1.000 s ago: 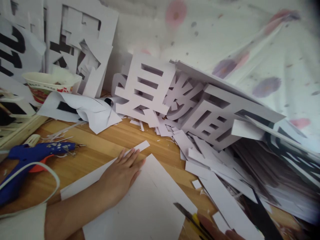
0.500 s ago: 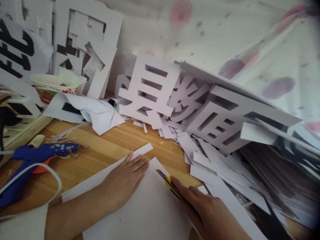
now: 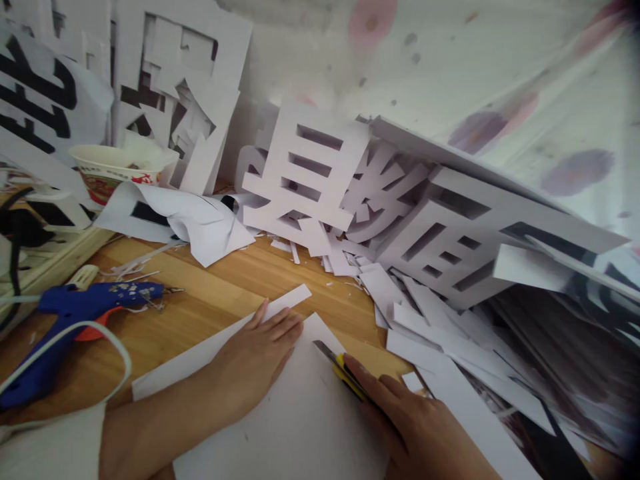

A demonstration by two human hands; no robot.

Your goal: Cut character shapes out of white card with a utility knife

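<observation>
A white sheet of board (image 3: 290,420) lies on the wooden table in front of me. My left hand (image 3: 257,353) rests flat across its upper left part, fingers stretched toward the far edge. A narrow white strip (image 3: 293,300) sticks out beyond those fingers. In my right hand (image 3: 410,420) is a yellow and black utility knife (image 3: 347,373), with its blade out over the sheet's right side and pointing up and left. Whether the blade tip touches the board I cannot tell. The fingers wrap round the handle, and its rear end is hidden.
On the left lies a blue glue gun (image 3: 95,300) with a white cord, near a power strip (image 3: 60,267). A paper bowl (image 3: 120,173) stands behind. Cut-out white characters (image 3: 310,160) lean at the back. White offcuts (image 3: 425,327) pile up on the right of the wooden table (image 3: 235,287).
The whole view has shifted slightly, so things appear a little further right. Both hands and the knife keep nearly the same place on the sheet.
</observation>
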